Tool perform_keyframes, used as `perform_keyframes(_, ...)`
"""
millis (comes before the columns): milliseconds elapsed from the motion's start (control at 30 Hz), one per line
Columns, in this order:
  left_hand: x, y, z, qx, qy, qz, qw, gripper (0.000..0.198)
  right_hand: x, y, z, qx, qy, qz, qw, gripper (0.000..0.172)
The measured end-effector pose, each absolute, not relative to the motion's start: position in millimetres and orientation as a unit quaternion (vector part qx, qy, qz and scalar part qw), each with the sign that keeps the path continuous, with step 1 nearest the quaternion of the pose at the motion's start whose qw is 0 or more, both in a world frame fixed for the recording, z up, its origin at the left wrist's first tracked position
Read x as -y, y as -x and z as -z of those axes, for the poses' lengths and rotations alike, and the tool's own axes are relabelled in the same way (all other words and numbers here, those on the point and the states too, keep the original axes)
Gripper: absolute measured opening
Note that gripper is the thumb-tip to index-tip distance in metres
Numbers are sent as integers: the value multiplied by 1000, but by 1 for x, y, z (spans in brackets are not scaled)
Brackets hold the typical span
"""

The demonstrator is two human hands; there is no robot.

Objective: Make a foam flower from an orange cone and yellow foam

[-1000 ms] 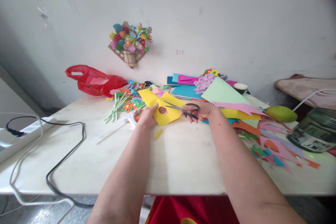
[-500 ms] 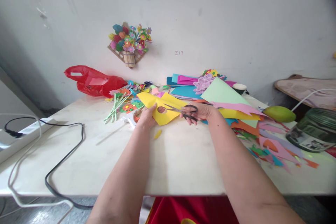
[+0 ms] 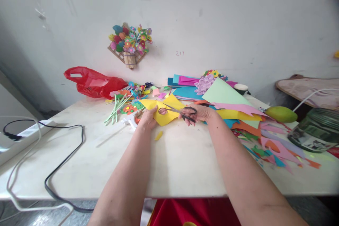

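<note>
Left hand point(image 3: 147, 119) pinches the near-left edge of a yellow craft-foam sheet point(image 3: 169, 116) with a round hole cut in it, held low over the white tabletop point(image 3: 185, 155) at its far middle. Right hand point(image 3: 200, 113) is clenched through the black-handled steel scissors point(image 3: 182, 113), blades reaching across the sheet toward the hole. Risk: left fingertips sit close to the blade tips, so a slip could nick them, and the floppy sheet may buckle and skew the cut.

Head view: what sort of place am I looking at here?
Probably a home craft workspace: a white table strewn with coloured sheets, a finished flower bouquet on the wall, and the right hand working scissors into a yellow sheet that the left hand holds.
</note>
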State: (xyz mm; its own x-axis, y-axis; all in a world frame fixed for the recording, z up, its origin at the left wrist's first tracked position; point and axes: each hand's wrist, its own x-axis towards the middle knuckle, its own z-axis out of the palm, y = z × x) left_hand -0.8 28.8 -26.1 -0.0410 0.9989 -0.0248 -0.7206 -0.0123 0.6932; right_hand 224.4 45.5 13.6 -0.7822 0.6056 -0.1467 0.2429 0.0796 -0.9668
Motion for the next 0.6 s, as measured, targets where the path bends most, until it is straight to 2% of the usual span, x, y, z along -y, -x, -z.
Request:
perform_keyframes(400, -26, -3, 24, -292, -251, -671, 634, 24, -31, -221, -28, 728, 367, -564, 134, 42)
perform_keyframes(600, -28, -5, 27, -272, -236, -678, 641, 23, -34, -219, -25, 736, 377, -549, 122, 39)
